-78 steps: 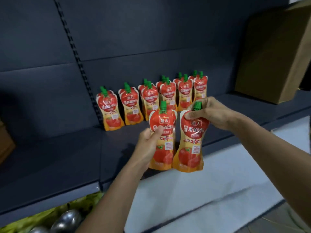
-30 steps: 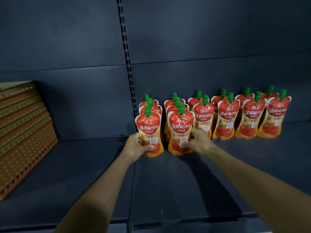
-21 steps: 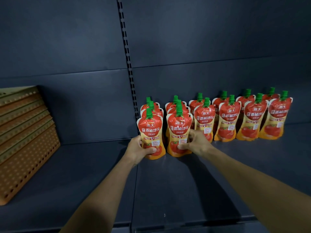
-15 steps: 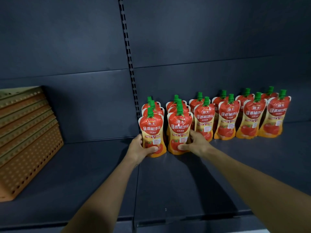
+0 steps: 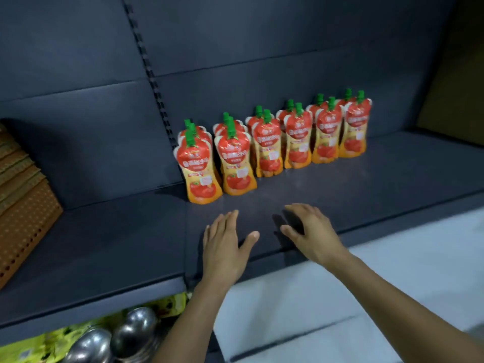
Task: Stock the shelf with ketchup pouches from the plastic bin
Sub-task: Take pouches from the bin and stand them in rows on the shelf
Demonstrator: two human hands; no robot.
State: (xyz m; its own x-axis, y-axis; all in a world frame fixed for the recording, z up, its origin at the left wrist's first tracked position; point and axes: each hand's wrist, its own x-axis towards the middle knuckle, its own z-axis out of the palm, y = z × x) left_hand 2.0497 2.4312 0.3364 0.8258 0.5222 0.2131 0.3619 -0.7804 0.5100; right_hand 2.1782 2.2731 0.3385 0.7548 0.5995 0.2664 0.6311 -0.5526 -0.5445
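Pouches: ketchup pouches (image 5: 272, 142) upright in short files, centre of frame, toward the back of the dark shelf (image 5: 104, 244).
Grip: left hand (image 5: 225, 247) and right hand (image 5: 311, 231) both spread, empty — lower centre, over the shelf's front edge.
Handling: likely soft, light, slick film — best pinched at the stiffer green spout or shoulders.

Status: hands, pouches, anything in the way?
Left hand open, empty; right hand open, empty, both over shelf front. Ketchup pouches upright, six columns, clear of hands. Orange perforated panels far left, apart from pouches.
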